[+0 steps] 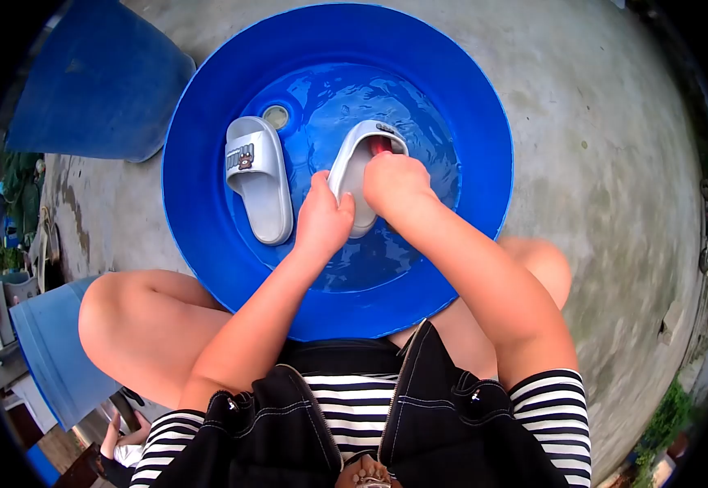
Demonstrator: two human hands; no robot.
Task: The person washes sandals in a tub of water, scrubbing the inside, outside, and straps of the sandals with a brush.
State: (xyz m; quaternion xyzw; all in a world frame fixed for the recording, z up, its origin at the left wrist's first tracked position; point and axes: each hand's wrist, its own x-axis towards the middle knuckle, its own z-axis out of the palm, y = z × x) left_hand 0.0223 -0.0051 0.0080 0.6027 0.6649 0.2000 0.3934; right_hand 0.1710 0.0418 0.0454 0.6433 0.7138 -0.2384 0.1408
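A round blue tub [232,65] with shallow water stands in front of me. One grey slide sandal [268,199] with a small bear decoration lies in its left part. My left hand [324,218] is closed on the left edge of a second grey sandal [351,175], which is tilted over the water. Closed as well, my right hand [397,180] reaches to the strap opening of that sandal. Between its fingers and the strap shows a bit of a red object [380,145], mostly hidden.
A large dark blue barrel [102,81] lies at the upper left. Beside my left knee is a lighter blue container [65,350]. Part of another person [126,443] shows at the lower left. Grey concrete ground [606,179] surrounds the tub, with plants at the lower right.
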